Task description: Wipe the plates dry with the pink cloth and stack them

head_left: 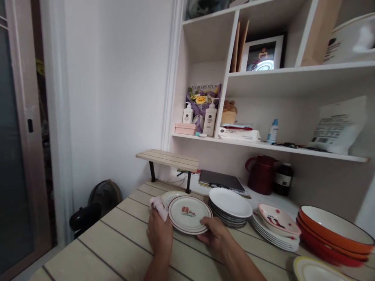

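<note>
Cloth [159,207] is clutched in the left hand [159,231], a plate [190,215] in the right hand [216,232].

A home, with shelves [293,70] and plates [190,220]

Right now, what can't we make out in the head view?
All in the head view:
- Rear plate: mostly hidden by the red-rimmed plate and the cloth.
- Left hand: fingertips hidden by the cloth and the hand itself.
- Right hand: fingertips hidden under the red-rimmed plate.
- Yellow-rimmed plate: cut off by the bottom edge.
- Dark bottle: label text too small and blurred.
</note>
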